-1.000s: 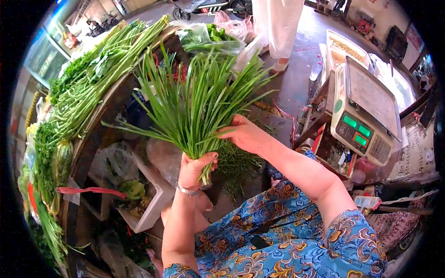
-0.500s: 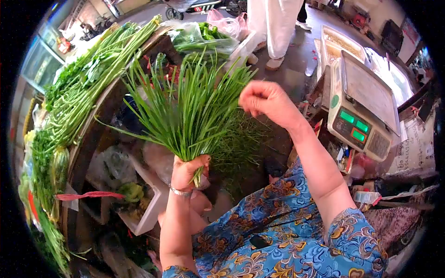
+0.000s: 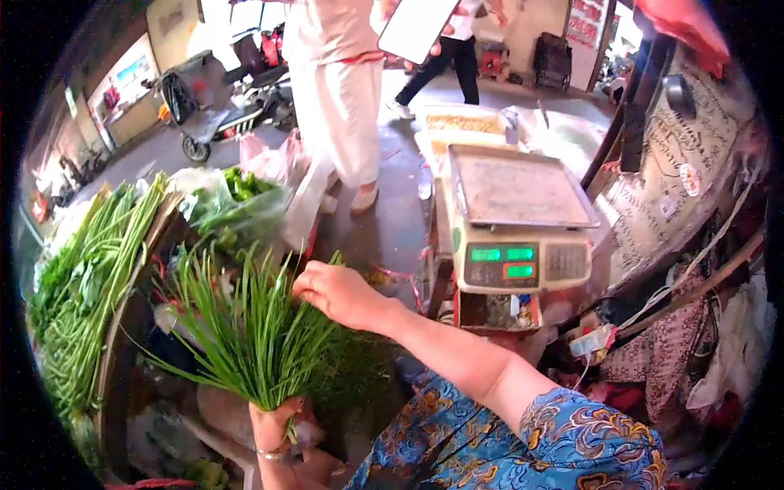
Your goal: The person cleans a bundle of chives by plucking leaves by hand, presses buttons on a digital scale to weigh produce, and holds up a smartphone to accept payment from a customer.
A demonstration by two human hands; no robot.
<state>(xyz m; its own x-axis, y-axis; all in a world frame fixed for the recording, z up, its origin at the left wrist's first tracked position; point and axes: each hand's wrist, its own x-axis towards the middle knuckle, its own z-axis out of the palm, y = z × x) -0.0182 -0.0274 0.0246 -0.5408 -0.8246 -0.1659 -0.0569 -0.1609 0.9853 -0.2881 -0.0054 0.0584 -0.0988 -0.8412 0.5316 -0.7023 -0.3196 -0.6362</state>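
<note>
A bunch of long green leaves fans upward from my left hand, whose fingers wrap round its base. My right hand is at the upper right side of the bunch, fingers curled together in a pinch; what they hold, if anything, is too small to tell. Loose green trimmings lie below, behind the bunch. To the right stands a weighing scale with lit green digits and a bare metal plate.
Long-stemmed greens lie along the left stall edge, near a plastic bag of green peppers. Across from me stands a person in white trousers, with a phone held out nearby. Another person in black trousers is farther back.
The view has swung up and to the right, showing the standing person's upper body and the phone. My right hand has left the lower leaves and moved up beside the bunch.
</note>
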